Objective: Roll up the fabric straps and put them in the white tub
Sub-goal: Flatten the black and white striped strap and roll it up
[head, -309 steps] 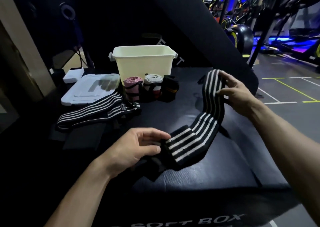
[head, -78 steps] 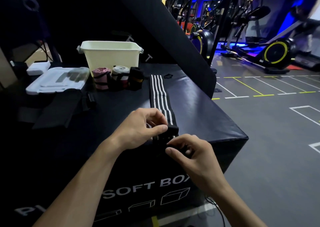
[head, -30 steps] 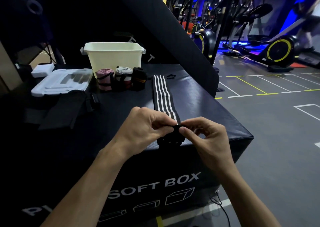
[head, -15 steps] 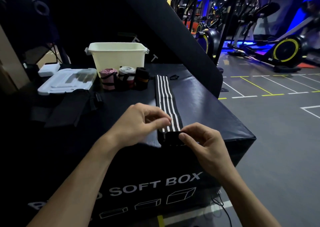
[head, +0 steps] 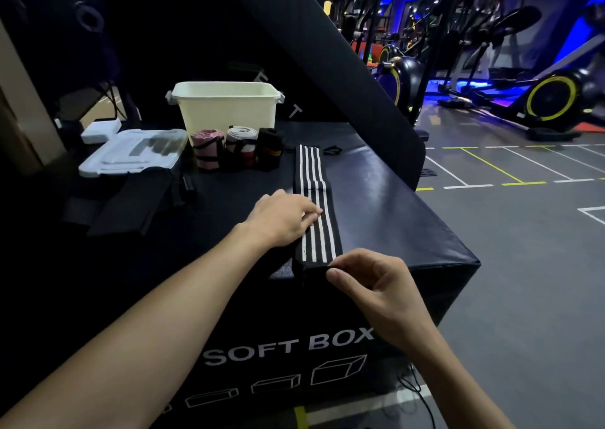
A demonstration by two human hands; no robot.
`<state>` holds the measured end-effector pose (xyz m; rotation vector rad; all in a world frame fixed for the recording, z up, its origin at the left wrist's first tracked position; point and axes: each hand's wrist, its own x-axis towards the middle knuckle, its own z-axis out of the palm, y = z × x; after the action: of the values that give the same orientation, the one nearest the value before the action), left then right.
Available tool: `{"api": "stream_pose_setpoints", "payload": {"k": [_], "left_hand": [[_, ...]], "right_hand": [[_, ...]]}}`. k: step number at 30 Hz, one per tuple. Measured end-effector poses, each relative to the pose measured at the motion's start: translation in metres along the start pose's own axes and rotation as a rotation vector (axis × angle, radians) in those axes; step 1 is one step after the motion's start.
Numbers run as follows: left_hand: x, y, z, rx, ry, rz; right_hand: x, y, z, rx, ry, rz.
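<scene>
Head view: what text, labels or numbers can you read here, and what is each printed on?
"SOFT BOX": white print on the front face of the black padded box.
"T", after a fainter, unclear letter: on the slanted black pad behind the white tub.
No readable label on the striped strap.

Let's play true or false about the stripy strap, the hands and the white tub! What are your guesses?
1. The striped strap lies flat along the black box. True.
2. The left hand rests its fingers on the strap. True.
3. The white tub sits on the floor. False: it stands on the box.
4. Three rolled straps are inside the tub. False: they stand in front of it.
5. The right hand pinches the strap's near end. True.
</scene>
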<state>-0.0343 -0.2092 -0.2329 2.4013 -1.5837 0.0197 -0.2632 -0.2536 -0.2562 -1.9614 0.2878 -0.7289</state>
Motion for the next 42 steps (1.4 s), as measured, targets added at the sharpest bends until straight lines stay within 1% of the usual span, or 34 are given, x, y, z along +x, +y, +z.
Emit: {"api": "stream_pose_setpoints", "payload": {"k": [3, 6, 8, 12, 16, 18, 21, 23, 25, 26, 29, 32, 35, 39, 42], "left_hand": [[0.019, 0.007, 0.004, -0.108, 0.067, -0.141], [0.039, 0.012, 0.004, -0.19, 0.098, -0.281], [0.05, 0.012, 0.003, -0.186, 0.106, -0.357], [0.065, 0.008, -0.003, -0.212, 0.093, -0.446], [0.079, 0.001, -0.014, -0.137, -0.043, -0.574], [0.084, -0.002, -0.021, -0.146, -0.128, -0.62], [0.089, -0.007, -0.025, -0.228, -0.236, -0.626], [0.091, -0.013, -0.024, -0.337, -0.278, -0.651], [0.095, -0.017, -0.024, -0.398, -0.33, -0.671], [0.097, -0.018, -0.024, -0.43, -0.328, -0.669], [0.113, -0.016, -0.016, -0.523, -0.181, -0.631], [0.131, -0.009, -0.009, -0.604, 0.022, -0.655], [0.147, -0.005, -0.002, -0.534, 0.169, -0.672], [0.154, -0.009, 0.013, -0.439, 0.172, -0.685], [0.153, -0.012, 0.012, -0.449, 0.137, -0.657]], "right_hand": [[-0.001, 0.001, -0.003, 0.02, 0.013, 0.009], [-0.002, 0.003, -0.005, 0.036, 0.006, 0.027], [-0.002, 0.005, -0.006, 0.051, -0.003, 0.04], [0.0, 0.006, -0.009, 0.084, -0.022, 0.05], [-0.001, 0.006, -0.012, 0.098, -0.076, 0.036], [0.0, 0.006, -0.014, 0.079, -0.093, 0.031], [0.002, 0.004, -0.02, 0.065, -0.107, 0.03], [0.004, 0.004, -0.024, 0.057, -0.112, 0.009], [0.007, 0.004, -0.028, 0.046, -0.115, -0.016], [0.008, 0.004, -0.03, 0.043, -0.111, -0.034], [0.009, 0.005, -0.031, 0.01, -0.034, -0.125], [0.014, 0.013, -0.031, -0.044, 0.082, -0.149], [0.022, 0.026, -0.029, -0.082, 0.122, -0.133], [0.033, 0.041, -0.025, -0.07, 0.068, -0.102], [0.036, 0.046, -0.027, -0.045, 0.071, -0.098]]}}
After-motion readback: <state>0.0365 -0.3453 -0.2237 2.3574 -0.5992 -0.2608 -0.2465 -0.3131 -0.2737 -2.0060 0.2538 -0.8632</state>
